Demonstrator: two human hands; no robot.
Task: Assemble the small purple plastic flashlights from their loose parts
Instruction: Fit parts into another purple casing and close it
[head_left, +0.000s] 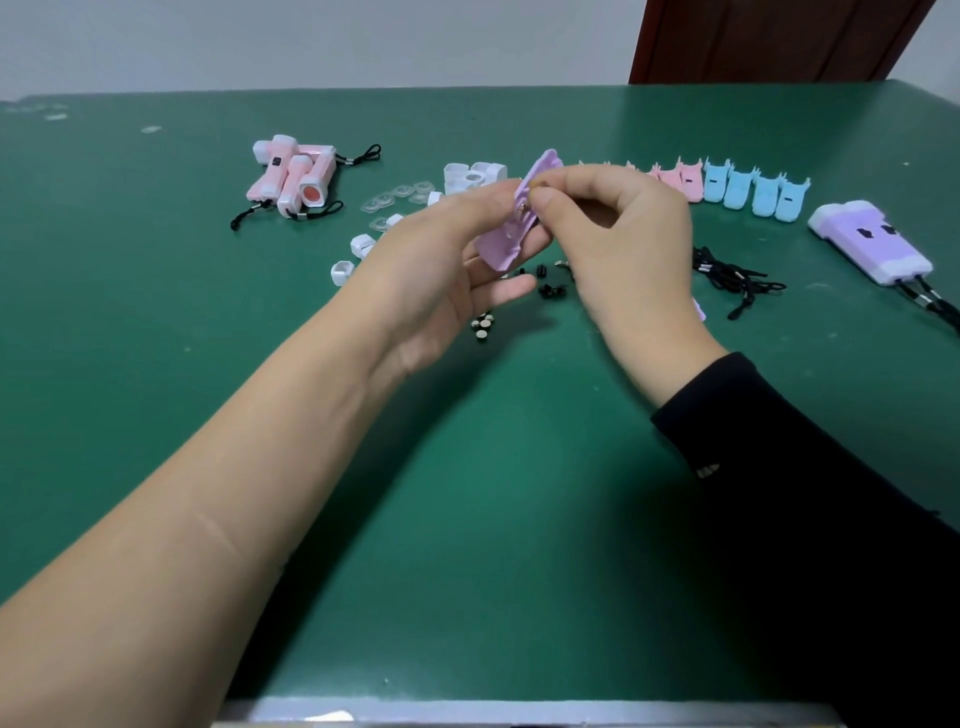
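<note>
Left forearm (208, 493) crosses worktop (493, 519); left hand (436, 270) grips purple shell half (506, 236), inner face exposed, apparently for fitting; right hand (623, 249) pinches small part (542, 183) at its upper end.

The near half of the green tabletop (467, 545) is open from the front edge to the middle, crossed only by two forearms. Over the middle, the left hand (441, 270) and right hand (623, 249) hold a lilac plastic shell half (511, 228) above small round button cells (483, 327) and tiny black switch pieces (550, 288).

Further back, an obstacle band runs from left to right:
- pink-and-white flashlights (293, 179)
- white square caps (472, 175)
- clear lens domes (400, 200)
- pink shell halves (685, 179)
- blue shell halves (753, 192)
- black lanyard cords (732, 275)
- lilac flashlights (872, 241) by the right edge

A strip along the far edge is open.
</note>
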